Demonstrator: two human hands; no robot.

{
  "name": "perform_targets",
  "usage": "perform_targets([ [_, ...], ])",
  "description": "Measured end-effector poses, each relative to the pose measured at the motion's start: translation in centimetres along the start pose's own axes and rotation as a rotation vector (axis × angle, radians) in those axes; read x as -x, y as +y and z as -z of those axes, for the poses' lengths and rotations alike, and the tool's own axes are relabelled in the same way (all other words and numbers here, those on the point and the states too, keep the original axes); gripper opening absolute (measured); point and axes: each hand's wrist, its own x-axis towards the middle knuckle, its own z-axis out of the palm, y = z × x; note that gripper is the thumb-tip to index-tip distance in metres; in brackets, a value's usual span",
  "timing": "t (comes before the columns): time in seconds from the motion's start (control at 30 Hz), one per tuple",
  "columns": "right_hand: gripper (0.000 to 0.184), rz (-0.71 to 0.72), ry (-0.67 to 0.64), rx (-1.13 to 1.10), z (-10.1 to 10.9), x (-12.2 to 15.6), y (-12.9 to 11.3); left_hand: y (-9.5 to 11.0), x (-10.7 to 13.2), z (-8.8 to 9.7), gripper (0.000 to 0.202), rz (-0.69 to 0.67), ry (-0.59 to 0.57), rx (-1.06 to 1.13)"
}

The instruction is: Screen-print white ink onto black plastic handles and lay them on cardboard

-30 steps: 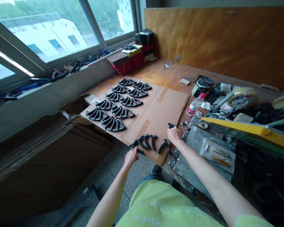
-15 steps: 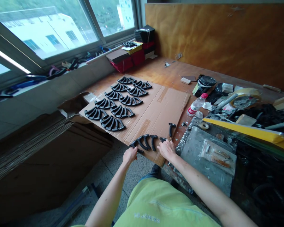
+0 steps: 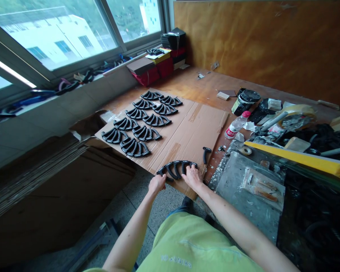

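Note:
A curved row of several black T-shaped handles (image 3: pixel 176 170) lies near the front edge of the cardboard sheet (image 3: pixel 184 132), their heads close together. My left hand (image 3: pixel 157 184) has its fingers closed on the leftmost handle (image 3: pixel 169 178). At the other end, my right hand (image 3: pixel 193 176) grips the rightmost handle (image 3: pixel 193 164), mostly hidden under the fingers. Apart from the row, one single handle (image 3: pixel 206 155) lies by the cardboard's right edge. Farther left on the sheet are several fan-shaped groups of the same black handles (image 3: pixel 135 147).
To the right stand a plastic bottle (image 3: pixel 234 127), black paint cans (image 3: pixel 246 101) and a tape roll (image 3: pixel 245 150). A yellow strip (image 3: pixel 297 155) borders a dark heap of parts. Red and black stacks (image 3: pixel 146 77) sit by the window. Stacked cardboard (image 3: pixel 59 181) stands at lower left.
My right hand has moved left, bringing the rightmost handle against the others. The handles in the row are now closer together. My left hand has shifted slightly right.

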Motion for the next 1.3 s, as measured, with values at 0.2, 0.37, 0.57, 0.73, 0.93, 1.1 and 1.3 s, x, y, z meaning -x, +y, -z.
perform_targets([
  [0.2,0.037,-0.034,0.009,-0.094,-0.7,-1.1,-0.2,1.4,-1.7,0.9,0.052,-0.044,0.058,-0.014],
  [0.37,0.041,-0.013,-0.009,-0.201,-0.3,-0.8,0.4,2.4,-1.5,2.2,0.043,-0.08,0.262,-0.07],
  [0.57,0.037,0.108,-0.077,-0.121,0.3,1.8,2.5,4.0,2.2,-2.8,0.043,-0.441,0.659,-0.125],
  [0.73,0.04,0.211,-0.119,0.041,-0.4,2.7,3.6,6.9,2.0,-7.2,0.063,-0.402,0.702,-0.237],
  [0.93,0.047,0.224,-0.176,0.047,-0.4,2.2,3.6,6.7,0.8,-7.2,0.053,-0.374,0.657,-0.291],
  [1.1,0.049,0.209,-0.177,0.027,-2.1,1.5,4.2,8.6,-3.0,-3.7,0.052,-0.513,0.641,-0.277],
  [1.3,0.051,0.134,-0.237,-0.156,-3.1,-0.7,4.3,20.9,-12.3,3.5,0.047,-0.673,0.575,-0.244],
])
